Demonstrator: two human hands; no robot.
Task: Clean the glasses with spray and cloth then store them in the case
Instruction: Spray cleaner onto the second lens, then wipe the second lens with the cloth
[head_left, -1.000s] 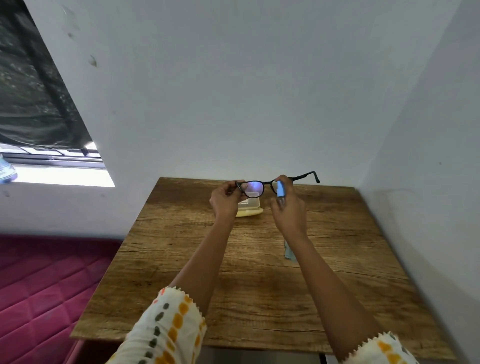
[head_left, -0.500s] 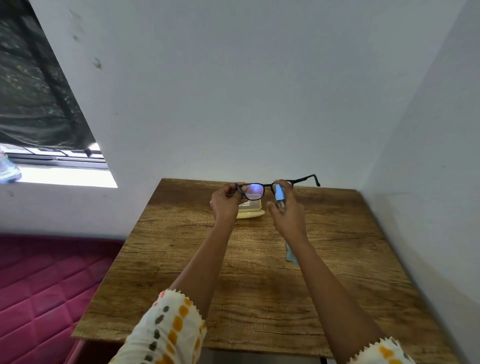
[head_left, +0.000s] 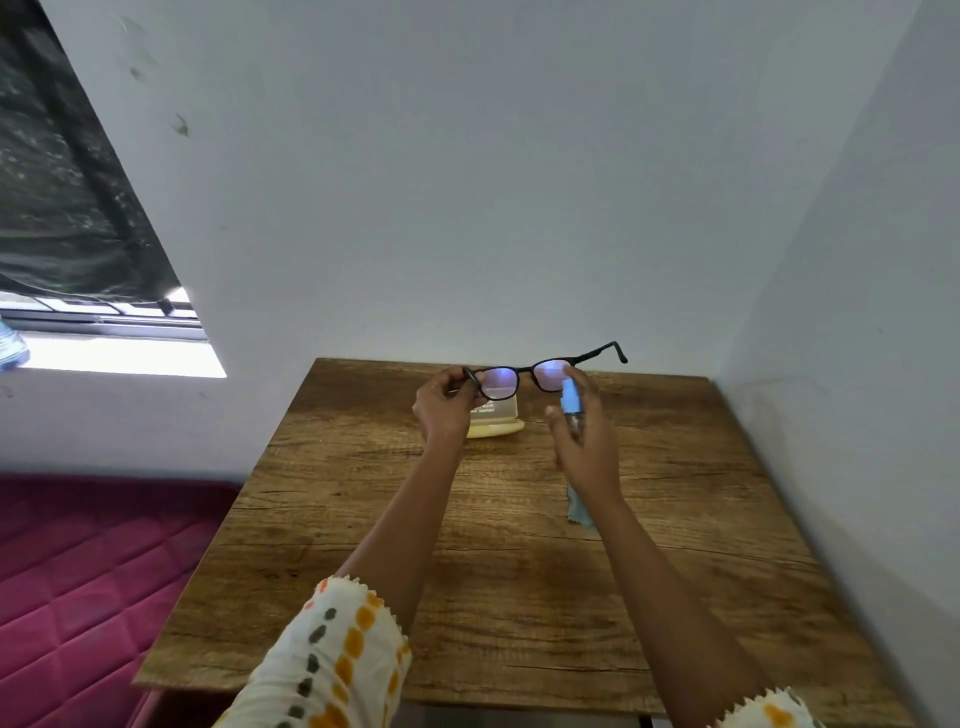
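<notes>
Black-framed glasses (head_left: 524, 375) are held up above the far part of the wooden table (head_left: 519, 561), lenses facing me, right temple sticking out to the right. My left hand (head_left: 444, 408) pinches the frame at its left hinge. My right hand (head_left: 587, 441) grips a small spray bottle with a blue top (head_left: 570, 396), its nozzle close to the right lens. A pale yellow glasses case (head_left: 493, 423) stands open on the table behind my left hand. A blue cloth (head_left: 577, 512) lies on the table, mostly hidden under my right wrist.
The table fits into a corner, with white walls at the back and right. A dark red quilted mattress (head_left: 88, 571) lies at the left below a window sill (head_left: 114, 356).
My right hand has drawn the spray bottle a little down and away from the right lens. The glasses stay held in my left hand, barely shifted.
</notes>
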